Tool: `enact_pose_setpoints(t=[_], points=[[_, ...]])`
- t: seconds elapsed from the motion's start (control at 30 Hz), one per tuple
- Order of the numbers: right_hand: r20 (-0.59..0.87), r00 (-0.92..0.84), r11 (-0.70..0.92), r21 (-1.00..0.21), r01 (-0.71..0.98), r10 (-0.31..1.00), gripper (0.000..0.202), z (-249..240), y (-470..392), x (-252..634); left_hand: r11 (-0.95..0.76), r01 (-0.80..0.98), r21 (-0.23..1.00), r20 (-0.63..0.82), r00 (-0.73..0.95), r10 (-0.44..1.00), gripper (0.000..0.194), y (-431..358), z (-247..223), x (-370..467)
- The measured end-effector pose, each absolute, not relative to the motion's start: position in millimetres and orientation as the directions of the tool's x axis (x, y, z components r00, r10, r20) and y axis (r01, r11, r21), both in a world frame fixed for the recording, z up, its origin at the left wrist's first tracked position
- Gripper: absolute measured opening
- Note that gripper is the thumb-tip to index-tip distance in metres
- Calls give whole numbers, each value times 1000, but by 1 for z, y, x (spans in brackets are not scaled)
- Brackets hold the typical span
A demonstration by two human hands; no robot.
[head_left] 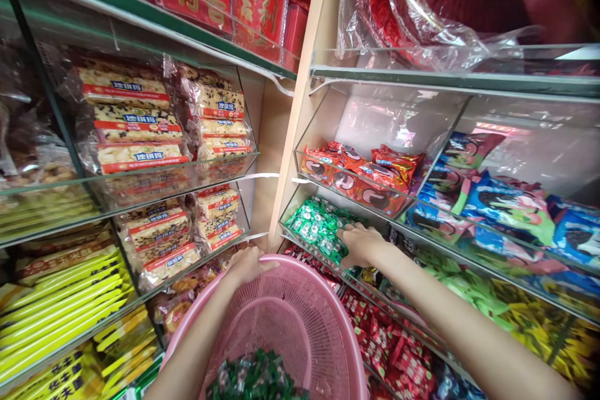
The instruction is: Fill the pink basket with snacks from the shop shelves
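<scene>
My left hand (248, 264) grips the far rim of a pink plastic basket (323, 287), its fingers hooked over the edge. Green-wrapped candies (257, 378) lie in a heap at the bottom of the basket. To the right, my right hand (360, 244) reaches into a clear shelf bin of small green-wrapped candies (312, 225). Its fingers are curled down against these candies at the bin's right side; the fingertips are partly hidden, and how many candies they hold cannot be seen.
Glass-fronted shelves meet at a wooden post (293, 119). Wrapped sachima bars (140, 119) stand on the left, above yellow packets (60, 306). Red packets (365, 169) and blue packets (506, 206) sit above my right hand. Red-wrapped sweets (389, 337) lie below.
</scene>
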State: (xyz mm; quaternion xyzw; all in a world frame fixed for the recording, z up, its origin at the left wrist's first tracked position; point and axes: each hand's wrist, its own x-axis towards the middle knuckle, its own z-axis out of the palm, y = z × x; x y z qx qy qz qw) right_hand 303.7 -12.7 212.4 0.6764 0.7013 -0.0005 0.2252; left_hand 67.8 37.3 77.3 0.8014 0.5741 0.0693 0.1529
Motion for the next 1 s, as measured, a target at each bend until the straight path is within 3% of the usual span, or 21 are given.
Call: enact_pose_setpoints(t=[0.4, 0.6, 0.7, 0.8, 1.0], points=[[-327, -7, 110, 301, 947, 945, 64, 207, -11, 302, -280, 901, 331, -72, 321, 944, 61, 37, 74, 67], [-325, -46, 148, 294, 944, 945, 94, 202, -9, 305, -271, 905, 328, -77, 311, 947, 57, 37, 75, 66], [-304, -167, 251, 261, 932, 938, 104, 199, -11, 304, -272, 904, 330, -79, 314, 946, 56, 37, 75, 67], [-307, -280, 354, 219, 909, 909, 93, 198, -14, 304, -275, 904, 327, -78, 316, 946, 56, 37, 74, 68], [-328, -274, 354, 214, 910, 904, 65, 199, -12, 310, -279, 906, 318, -72, 317, 946, 58, 37, 76, 67]])
